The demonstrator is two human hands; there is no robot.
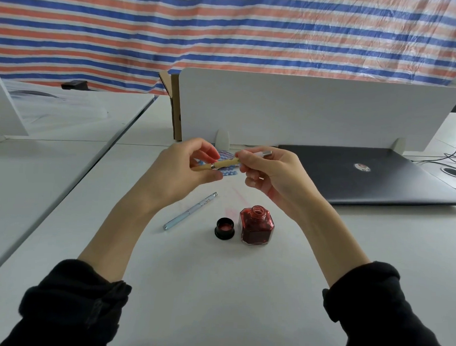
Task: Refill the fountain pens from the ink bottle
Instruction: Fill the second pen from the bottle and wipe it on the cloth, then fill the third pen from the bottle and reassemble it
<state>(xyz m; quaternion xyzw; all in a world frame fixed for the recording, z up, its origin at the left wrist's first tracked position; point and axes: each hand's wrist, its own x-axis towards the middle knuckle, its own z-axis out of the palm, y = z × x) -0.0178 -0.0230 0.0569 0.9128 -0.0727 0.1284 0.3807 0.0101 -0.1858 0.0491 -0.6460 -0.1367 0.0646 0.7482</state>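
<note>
Fingers (209, 152) of the left hand (181, 168) pinch the tan barrel of a fountain pen (223, 163) held level above the counter (216, 290), while the right hand (268, 172) curls round the pen's other end, where a pale part with a metal tip (267, 153) sticks out past the knuckles. The two hands almost meet at the pen's middle, thumbs underneath. Just behind the fingers, a blue-and-white patterned cloth (228, 171) lies on the counter, mostly hidden by them. Below the left hand rests a second, pale blue pen (191, 211), lying on a slant, well apart from the fingers. Below the right hand stands the open ink bottle (256, 226), holding dark red ink, with its black cap (224, 228) set upturned just beside it on the left. Faint pink smears mark the counter between the pale blue pen and the bottle. To the right of the hands lies a closed dark laptop (373, 176); behind them stands a white divider panel (316, 108), and beyond it hangs a striped tarpaulin (228, 29). Black sleeves (72, 304) cover both forearms near the elbows.
</note>
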